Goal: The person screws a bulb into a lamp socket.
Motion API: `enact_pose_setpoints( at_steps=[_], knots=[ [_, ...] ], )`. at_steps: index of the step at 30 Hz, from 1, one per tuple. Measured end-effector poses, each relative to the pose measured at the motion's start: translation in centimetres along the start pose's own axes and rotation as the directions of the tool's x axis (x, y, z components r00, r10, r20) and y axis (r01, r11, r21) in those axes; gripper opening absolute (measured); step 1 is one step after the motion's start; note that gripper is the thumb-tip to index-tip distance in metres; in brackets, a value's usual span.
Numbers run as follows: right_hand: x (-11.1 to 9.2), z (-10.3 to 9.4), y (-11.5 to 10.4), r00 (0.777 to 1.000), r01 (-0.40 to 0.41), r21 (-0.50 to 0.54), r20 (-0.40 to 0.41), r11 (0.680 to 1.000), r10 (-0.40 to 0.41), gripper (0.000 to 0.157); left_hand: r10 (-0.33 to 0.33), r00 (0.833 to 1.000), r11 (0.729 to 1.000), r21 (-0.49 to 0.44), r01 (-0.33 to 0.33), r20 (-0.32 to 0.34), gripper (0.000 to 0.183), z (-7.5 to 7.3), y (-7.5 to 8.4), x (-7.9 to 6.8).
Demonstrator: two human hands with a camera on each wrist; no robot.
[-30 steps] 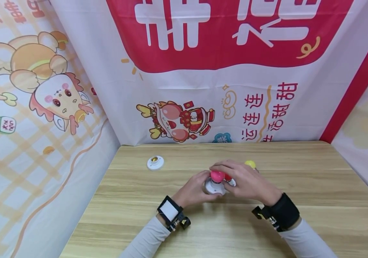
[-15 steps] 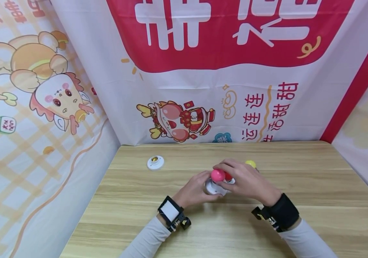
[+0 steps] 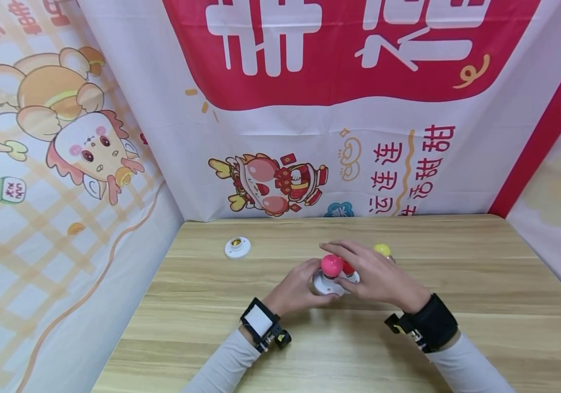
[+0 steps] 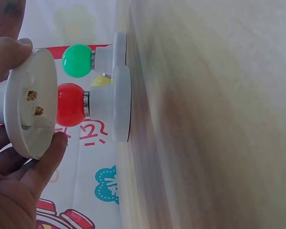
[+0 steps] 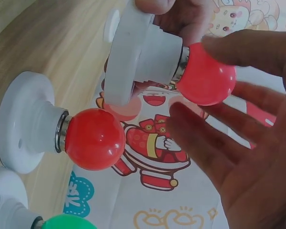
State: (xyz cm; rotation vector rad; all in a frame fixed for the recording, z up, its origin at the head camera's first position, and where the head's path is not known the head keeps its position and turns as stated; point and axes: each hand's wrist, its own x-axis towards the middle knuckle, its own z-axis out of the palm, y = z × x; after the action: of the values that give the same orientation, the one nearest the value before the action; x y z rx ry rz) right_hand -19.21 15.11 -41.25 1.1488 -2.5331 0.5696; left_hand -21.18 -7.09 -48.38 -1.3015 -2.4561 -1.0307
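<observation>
Above the table, my left hand (image 3: 294, 290) grips a round white lamp holder (image 3: 326, 286) by its rim. In the left wrist view its hollow underside with brass screws faces the camera. A pink bulb (image 3: 331, 266) sits in its socket, the metal collar partly showing. My right hand (image 3: 376, 275) is around this bulb; in the right wrist view the thumb touches the bulb (image 5: 207, 76), while the fingers spread loosely past it. Just behind, a red bulb (image 5: 95, 138) stands in another white holder (image 5: 26, 124) on the table.
A green bulb (image 4: 76, 61) in a holder stands beyond the red one, hidden in the head view. A yellow bulb (image 3: 381, 249) shows behind my right hand. A white holder with no bulb (image 3: 237, 248) lies at the back left of the wooden table (image 3: 201, 305). Printed cloth hangs behind.
Half a second ago my right fingers were closer around the pink bulb; now they are spread wider. The bulb sits slightly further left and higher in view. My left hand stays on the holder.
</observation>
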Motion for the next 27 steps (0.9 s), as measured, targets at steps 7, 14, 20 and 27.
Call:
enact_pose_setpoints(
  at_steps=[7, 14, 20, 27],
  knots=[
    [0.1, -0.06, 0.16, 0.998, 0.067, 0.034, 0.002, 0.997, -0.067, 0.054, 0.017, 1.0, 1.0, -0.009, -0.017, -0.008, 0.075, 0.01, 0.16, 0.09],
    [0.09, -0.06, 0.32, 0.998, 0.067, 0.019, -0.001, 0.998, -0.067, 0.052, 0.026, 1.0, 0.999, -0.022, -0.027, -0.011, 0.072, 0.22, 0.04, 0.08],
    [0.04, -0.16, 0.35, 0.999, 0.055, -0.003, -0.002, 0.999, -0.055, 0.051, 0.018, 1.0, 1.0, -0.021, -0.019, -0.012, 0.071, 0.35, -0.08, 0.05],
    [-0.01, -0.11, 0.46, 0.999, 0.034, -0.002, -0.02, 0.999, -0.034, 0.047, 0.008, 1.0, 0.999, -0.032, -0.008, 0.001, 0.075, 0.5, -0.23, 0.02]
  ],
)
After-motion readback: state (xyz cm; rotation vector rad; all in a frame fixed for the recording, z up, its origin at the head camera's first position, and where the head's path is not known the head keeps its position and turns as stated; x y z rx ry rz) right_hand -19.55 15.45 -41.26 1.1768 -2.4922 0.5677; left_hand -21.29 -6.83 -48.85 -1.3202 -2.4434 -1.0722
